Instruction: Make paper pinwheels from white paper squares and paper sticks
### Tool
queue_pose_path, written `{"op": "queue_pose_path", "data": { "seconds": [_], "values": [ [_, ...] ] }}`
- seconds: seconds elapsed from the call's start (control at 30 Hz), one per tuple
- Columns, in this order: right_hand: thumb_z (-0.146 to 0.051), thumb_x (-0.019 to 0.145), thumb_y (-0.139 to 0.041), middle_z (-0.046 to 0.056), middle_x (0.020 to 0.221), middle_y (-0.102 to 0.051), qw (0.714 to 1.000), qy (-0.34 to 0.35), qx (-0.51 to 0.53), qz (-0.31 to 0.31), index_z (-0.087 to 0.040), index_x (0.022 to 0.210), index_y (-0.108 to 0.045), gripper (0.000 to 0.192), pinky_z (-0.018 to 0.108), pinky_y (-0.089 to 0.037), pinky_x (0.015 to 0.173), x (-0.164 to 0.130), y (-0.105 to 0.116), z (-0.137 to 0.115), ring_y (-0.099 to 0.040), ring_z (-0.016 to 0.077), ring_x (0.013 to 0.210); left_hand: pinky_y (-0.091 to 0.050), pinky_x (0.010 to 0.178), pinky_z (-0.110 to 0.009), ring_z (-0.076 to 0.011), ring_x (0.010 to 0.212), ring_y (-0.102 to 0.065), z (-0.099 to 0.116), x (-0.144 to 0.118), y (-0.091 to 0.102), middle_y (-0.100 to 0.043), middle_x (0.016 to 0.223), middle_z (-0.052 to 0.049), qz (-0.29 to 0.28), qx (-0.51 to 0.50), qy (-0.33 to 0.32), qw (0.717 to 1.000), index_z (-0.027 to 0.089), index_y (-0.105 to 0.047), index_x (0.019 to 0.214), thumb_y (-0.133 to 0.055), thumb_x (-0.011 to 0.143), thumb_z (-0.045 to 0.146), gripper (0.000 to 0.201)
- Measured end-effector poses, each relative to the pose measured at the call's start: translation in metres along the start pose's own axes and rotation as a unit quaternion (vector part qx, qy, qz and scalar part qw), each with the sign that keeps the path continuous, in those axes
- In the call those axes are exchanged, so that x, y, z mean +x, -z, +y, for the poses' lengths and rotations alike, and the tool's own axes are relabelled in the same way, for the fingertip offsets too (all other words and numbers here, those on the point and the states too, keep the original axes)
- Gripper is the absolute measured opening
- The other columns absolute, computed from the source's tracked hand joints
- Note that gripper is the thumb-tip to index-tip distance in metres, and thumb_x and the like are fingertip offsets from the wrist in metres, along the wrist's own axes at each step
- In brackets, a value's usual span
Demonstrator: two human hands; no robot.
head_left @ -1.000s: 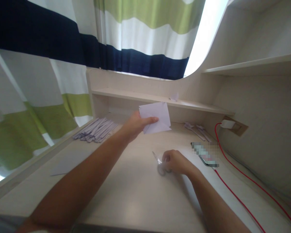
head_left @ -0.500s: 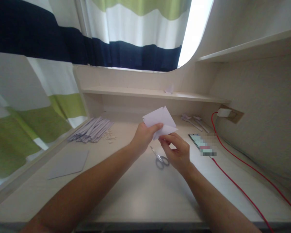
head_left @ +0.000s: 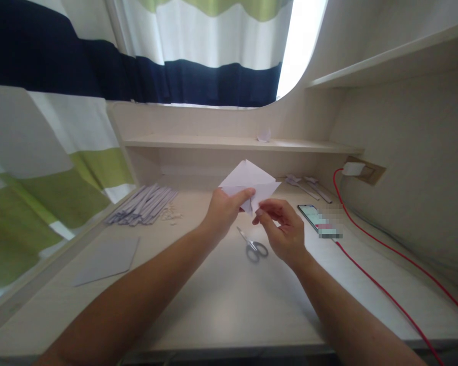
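The head view looks down along both forearms to a folded sheet of pale paper (head_left: 250,184) held in the air above the tabletop (head_left: 221,300), just past the middle of the frame. The left hand (head_left: 225,211) closes on the paper's lower left edge, thumb on top and fingers curled beneath, and carries most of it. The right hand (head_left: 284,229) comes in from the right and pinches the small point that hangs at the paper's bottom between thumb and forefinger, the other fingers loosely bent. The two hands nearly touch at that lower corner, so the paper lies directly in front of and slightly above both; its long axis runs left to right, with a peak pointing up and away toward the low shelf (head_left: 232,144). The left hand sits nearer the body of the sheet, the right nearer its tip. Directly below the hands, a pair of scissors (head_left: 254,245) lies flat on the tabletop, blades pointing away and to the left. Farther left lie a bundle of folded paper strips (head_left: 145,204) and a flat grey sheet (head_left: 107,259); to the right are a phone (head_left: 313,216) and a red cable (head_left: 370,277) running to a wall plug.
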State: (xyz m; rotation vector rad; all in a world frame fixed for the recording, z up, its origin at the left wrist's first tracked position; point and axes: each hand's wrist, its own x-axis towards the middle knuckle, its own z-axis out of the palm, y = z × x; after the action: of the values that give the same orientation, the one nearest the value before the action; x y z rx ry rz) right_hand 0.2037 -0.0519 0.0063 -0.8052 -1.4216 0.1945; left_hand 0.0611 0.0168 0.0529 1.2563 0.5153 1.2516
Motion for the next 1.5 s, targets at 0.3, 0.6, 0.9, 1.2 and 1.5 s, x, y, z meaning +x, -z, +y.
{"op": "queue_pose_path", "data": {
  "seconds": [0.3,0.6,0.9,1.2,1.5],
  "values": [
    [-0.022,0.095,-0.077,0.003,0.101,-0.075,1.000,-0.002,-0.016,-0.015,-0.025,0.105,-0.078,0.010,0.036,-0.065,0.073,0.0015,0.0003,-0.0049,-0.074,0.0176,0.078,-0.060,0.071,-0.032,-0.0219,0.084,-0.073,0.0003,-0.0027,-0.0029,-0.079,0.091,-0.007,0.041,0.014,-0.006,0.999,0.016,-0.079,0.088,-0.092,0.068,0.040,0.033],
    [-0.026,0.096,-0.076,0.003,0.094,-0.075,0.998,-0.050,0.027,-0.013,-0.023,0.098,-0.076,0.004,0.032,-0.063,0.073,0.0039,-0.0006,-0.0073,-0.075,0.0164,0.075,-0.060,0.072,-0.032,-0.0213,0.082,-0.072,-0.0051,-0.0015,0.0007,-0.079,0.090,-0.007,0.028,0.029,-0.015,0.999,0.016,-0.080,0.091,-0.090,0.073,0.041,0.032],
    [-0.027,0.084,-0.086,0.004,0.084,-0.079,0.993,-0.106,0.044,0.020,-0.021,0.088,-0.080,0.010,0.034,-0.066,0.072,0.0076,-0.0006,-0.0105,-0.076,0.0186,0.072,-0.062,0.071,-0.033,-0.0220,0.080,-0.073,-0.0046,-0.0036,-0.0016,-0.079,0.087,-0.007,0.032,0.016,-0.008,0.999,0.016,-0.081,0.089,-0.092,0.071,0.042,0.033],
    [-0.026,0.079,-0.089,0.004,0.083,-0.081,0.992,-0.119,0.039,0.020,-0.021,0.087,-0.081,0.012,0.036,-0.067,0.076,0.0059,0.0002,-0.0084,-0.077,0.0197,0.074,-0.061,0.071,-0.033,-0.0229,0.082,-0.074,-0.0049,-0.0044,-0.0024,-0.079,0.088,-0.007,0.043,0.020,-0.005,0.999,0.016,-0.081,0.091,-0.092,0.070,0.042,0.035],
    [-0.023,0.076,-0.089,0.004,0.078,-0.080,0.990,-0.126,0.046,0.049,-0.020,0.080,-0.079,0.011,0.034,-0.065,0.071,0.0077,0.0002,-0.0071,-0.075,0.0189,0.070,-0.061,0.071,-0.034,-0.0214,0.077,-0.072,-0.0034,-0.0057,-0.0031,-0.080,0.086,-0.007,0.036,0.017,0.009,0.999,0.017,-0.081,0.090,-0.092,0.070,0.040,0.032]
  ]
}}
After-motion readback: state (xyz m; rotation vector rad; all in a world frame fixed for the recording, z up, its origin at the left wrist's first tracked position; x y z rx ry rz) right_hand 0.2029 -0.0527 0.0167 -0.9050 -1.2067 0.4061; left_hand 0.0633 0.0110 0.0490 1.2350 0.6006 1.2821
